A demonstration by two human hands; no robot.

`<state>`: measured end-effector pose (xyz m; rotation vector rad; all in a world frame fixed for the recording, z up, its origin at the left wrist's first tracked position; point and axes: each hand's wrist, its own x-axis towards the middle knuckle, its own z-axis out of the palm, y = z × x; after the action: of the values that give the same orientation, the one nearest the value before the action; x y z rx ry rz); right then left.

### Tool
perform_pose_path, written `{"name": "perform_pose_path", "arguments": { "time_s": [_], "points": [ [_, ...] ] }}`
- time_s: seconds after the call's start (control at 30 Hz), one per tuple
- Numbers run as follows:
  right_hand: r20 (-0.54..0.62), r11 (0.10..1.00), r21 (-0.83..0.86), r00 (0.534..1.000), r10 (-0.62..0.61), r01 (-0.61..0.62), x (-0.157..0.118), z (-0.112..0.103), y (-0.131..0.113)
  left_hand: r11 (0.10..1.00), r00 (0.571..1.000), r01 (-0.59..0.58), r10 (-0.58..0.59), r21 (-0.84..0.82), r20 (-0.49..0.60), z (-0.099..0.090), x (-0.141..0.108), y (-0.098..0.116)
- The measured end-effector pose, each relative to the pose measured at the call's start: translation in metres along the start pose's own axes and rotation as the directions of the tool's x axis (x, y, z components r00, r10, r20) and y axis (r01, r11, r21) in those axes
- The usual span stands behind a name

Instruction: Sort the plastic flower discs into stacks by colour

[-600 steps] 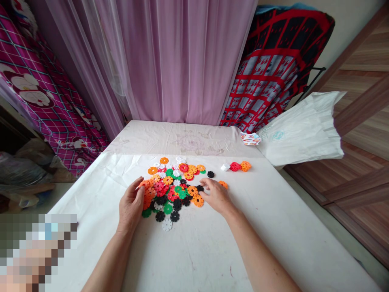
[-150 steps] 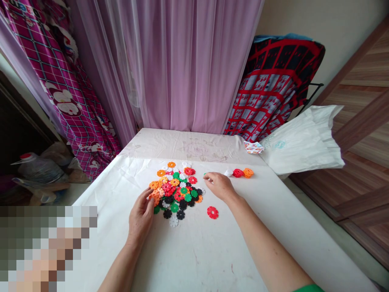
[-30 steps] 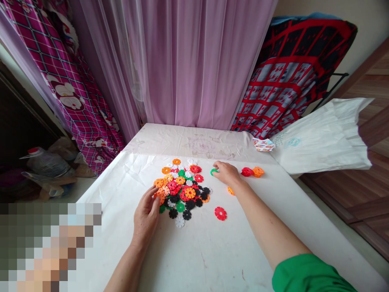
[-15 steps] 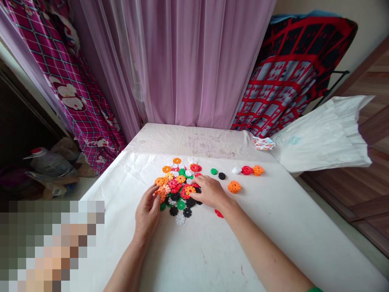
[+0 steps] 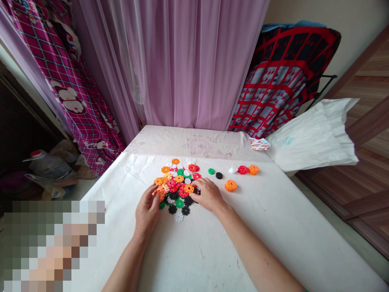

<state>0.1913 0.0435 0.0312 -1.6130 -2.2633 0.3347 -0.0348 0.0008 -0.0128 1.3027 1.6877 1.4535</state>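
Observation:
A loose pile of notched plastic discs [image 5: 172,185] in orange, red, white, green and black lies on the table. My left hand [image 5: 148,209] rests at the pile's left edge, thumb and fingers apart, fingertips against orange discs [image 5: 159,194]. On the opposite side, my right hand [image 5: 209,194] reaches in with thumb and fingers spread. Its fingertips are beside an orange disc [image 5: 189,188] and touch black discs, partly hidden under the hand. At the near edge of the pile lie a white disc [image 5: 179,217] and black discs [image 5: 172,209].
Right of the pile are a green disc [image 5: 211,171], a black disc [image 5: 219,175], an orange ball of joined discs [image 5: 231,185], and white, red [image 5: 242,170] and orange clusters in a row. A white bag [image 5: 316,136] and a small patterned box [image 5: 259,143] stand at the table's right edge.
The view has shifted slightly. Both hands keep nearly the same places at the pile. A red disc seen beside my right forearm earlier no longer shows.

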Motion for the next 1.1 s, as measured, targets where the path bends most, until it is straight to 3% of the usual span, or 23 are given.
{"name": "perform_pose_path", "arguments": {
  "time_s": [0.33, 0.43, 0.57, 0.7, 0.83, 1.1],
  "points": [
    [0.063, 0.998, -0.056, 0.998, -0.027, 0.030, 0.017, 0.008, -0.006, 1.000, 1.000, 0.023, -0.023, 0.002, -0.014, 0.001, -0.001, 0.003],
    [0.027, 0.999, -0.038, 0.999, -0.023, 0.024, 0.019, 0.003, -0.003, 0.999, 0.999, 0.031, -0.031, 0.017, -0.022, 0.000, -0.002, 0.005],
    [-0.198, 0.998, 0.001, 0.978, 0.066, -0.067, 0.008, -0.024, 0.036, 0.998, 0.999, 0.046, -0.045, 0.035, -0.020, -0.001, -0.002, 0.007],
    [-0.394, 0.962, 0.018, 0.882, 0.258, -0.273, -0.020, -0.049, 0.096, 0.998, 0.999, 0.038, -0.036, 0.047, -0.027, -0.001, -0.003, 0.007],
    [-0.392, 0.945, 0.049, 0.864, 0.315, -0.323, -0.042, -0.051, 0.127, 0.999, 0.999, 0.042, -0.041, 0.033, -0.029, -0.003, -0.002, 0.010],
    [-0.311, 0.942, 0.050, 0.891, 0.332, -0.333, -0.043, -0.043, 0.125, 0.997, 0.995, 0.056, -0.051, 0.061, -0.089, -0.015, 0.007, 0.008]
  ]
}}
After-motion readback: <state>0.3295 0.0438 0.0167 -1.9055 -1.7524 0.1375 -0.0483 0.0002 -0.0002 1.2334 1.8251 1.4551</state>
